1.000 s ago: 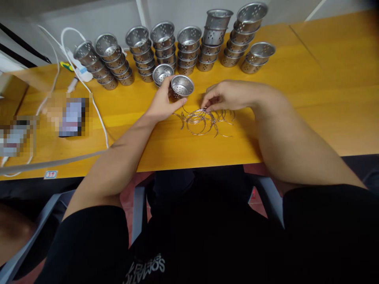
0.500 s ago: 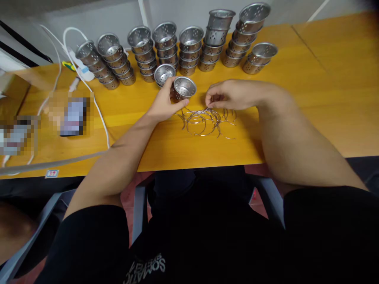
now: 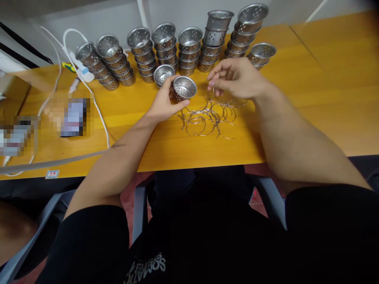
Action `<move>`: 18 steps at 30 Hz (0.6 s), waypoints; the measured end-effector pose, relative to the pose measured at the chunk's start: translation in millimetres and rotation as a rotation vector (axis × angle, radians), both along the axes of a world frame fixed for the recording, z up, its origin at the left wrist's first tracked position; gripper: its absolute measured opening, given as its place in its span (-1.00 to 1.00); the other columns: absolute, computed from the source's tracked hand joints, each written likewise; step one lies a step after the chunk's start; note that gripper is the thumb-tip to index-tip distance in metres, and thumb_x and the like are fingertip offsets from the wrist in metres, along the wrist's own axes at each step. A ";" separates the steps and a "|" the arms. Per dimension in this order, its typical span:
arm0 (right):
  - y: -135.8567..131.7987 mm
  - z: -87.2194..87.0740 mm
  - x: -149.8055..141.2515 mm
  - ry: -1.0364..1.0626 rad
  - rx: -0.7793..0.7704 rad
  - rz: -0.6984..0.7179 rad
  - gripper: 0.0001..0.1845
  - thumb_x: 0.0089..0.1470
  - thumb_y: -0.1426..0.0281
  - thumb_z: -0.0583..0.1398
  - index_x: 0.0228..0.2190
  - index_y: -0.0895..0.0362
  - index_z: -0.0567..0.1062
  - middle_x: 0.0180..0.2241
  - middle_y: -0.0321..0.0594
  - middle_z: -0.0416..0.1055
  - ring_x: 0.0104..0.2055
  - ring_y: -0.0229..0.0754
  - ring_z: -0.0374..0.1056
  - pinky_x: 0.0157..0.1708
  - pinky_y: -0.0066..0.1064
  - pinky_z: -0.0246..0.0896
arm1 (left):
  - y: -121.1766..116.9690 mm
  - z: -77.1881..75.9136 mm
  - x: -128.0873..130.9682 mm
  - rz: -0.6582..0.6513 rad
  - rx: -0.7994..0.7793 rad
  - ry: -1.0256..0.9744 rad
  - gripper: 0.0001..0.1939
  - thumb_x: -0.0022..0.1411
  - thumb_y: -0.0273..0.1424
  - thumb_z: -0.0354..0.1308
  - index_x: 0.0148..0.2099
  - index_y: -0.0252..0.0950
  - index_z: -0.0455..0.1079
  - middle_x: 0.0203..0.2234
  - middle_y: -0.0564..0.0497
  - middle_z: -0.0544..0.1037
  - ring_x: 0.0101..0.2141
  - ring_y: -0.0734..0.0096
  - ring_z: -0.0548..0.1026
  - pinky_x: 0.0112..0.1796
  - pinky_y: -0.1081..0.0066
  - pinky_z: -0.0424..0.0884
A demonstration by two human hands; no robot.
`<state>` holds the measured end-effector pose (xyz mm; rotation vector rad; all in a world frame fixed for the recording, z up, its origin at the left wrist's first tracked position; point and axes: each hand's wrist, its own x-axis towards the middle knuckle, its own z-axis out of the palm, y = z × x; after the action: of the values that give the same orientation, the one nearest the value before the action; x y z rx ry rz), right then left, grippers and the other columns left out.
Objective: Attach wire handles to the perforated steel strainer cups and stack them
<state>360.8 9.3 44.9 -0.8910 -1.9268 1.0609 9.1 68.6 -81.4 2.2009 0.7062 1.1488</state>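
Observation:
A small perforated metal cup [image 3: 184,89] is gripped by my left hand [image 3: 164,100], tilted a little toward me above the table. To its right, my right hand [image 3: 237,79] pinches a thin curved metal wire ring [image 3: 212,95], raised from the tangle. On the wooden table below lies the heap of wire rings [image 3: 204,118], loosely overlapping. Just behind my left hand stands another perforated cup [image 3: 164,73], partly covered by my fingers.
Several stacks of perforated cups [image 3: 189,49] line the back of the table. At the left are a phone [image 3: 74,118], a white cable [image 3: 100,114] and a power strip [image 3: 85,73]. A person's arm [image 3: 14,232] shows at the lower left.
My right hand has risen away from the heap, lifting a wire ring with it. My left hand holds the cup in nearly the same place.

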 end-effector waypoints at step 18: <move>8.3 -26.9 -44.6 0.364 0.033 -0.110 -0.03 -0.13 -0.50 0.84 -0.11 -0.05 0.75 -0.20 -0.16 0.79 -0.13 0.15 0.84 0.12 0.27 0.94 | -17.0 15.5 20.6 -0.240 -0.021 -0.152 0.28 0.27 0.54 0.70 0.66 -0.16 0.43 0.40 -0.25 0.66 0.43 -0.35 0.75 0.50 -0.34 0.67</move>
<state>316.3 17.6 18.0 -0.7196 -1.5711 1.0422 29.7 51.6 -66.0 2.0877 0.3764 1.1629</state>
